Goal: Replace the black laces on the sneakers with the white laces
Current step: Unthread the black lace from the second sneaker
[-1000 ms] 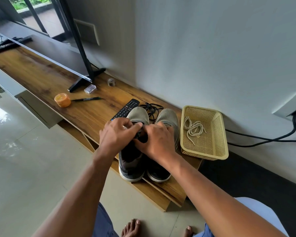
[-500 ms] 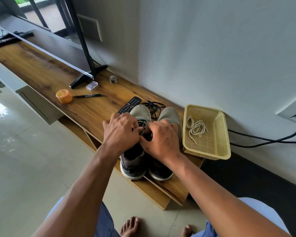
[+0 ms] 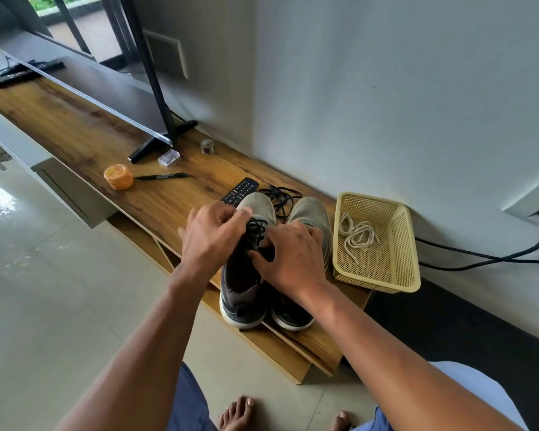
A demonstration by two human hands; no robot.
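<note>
Two grey-toed dark sneakers stand side by side at the right end of the wooden shelf point(image 3: 156, 209), toes toward the wall. The left sneaker point(image 3: 243, 290) still carries a black lace point(image 3: 255, 227) across its tongue. My left hand point(image 3: 210, 236) pinches that lace near the toe end. My right hand point(image 3: 288, 258) lies over the gap between the shoes, its fingers curled into the lace lower down. The right sneaker point(image 3: 311, 213) is partly hidden under that hand. A loose black lace point(image 3: 280, 197) lies behind the toes. White laces point(image 3: 357, 233) are coiled in the yellow basket point(image 3: 399, 275).
A black remote point(image 3: 240, 189) lies just left of the sneaker toes. Farther left are an orange round tin point(image 3: 118, 176), a black pen point(image 3: 162, 176) and a small clear box point(image 3: 168, 157). A TV stand foot point(image 3: 159, 141) rests behind. Black cables point(image 3: 495, 259) run along the wall.
My hands have spread a little apart on the left sneaker, exposing more of the black lace between them. The camera view has shifted slightly.
</note>
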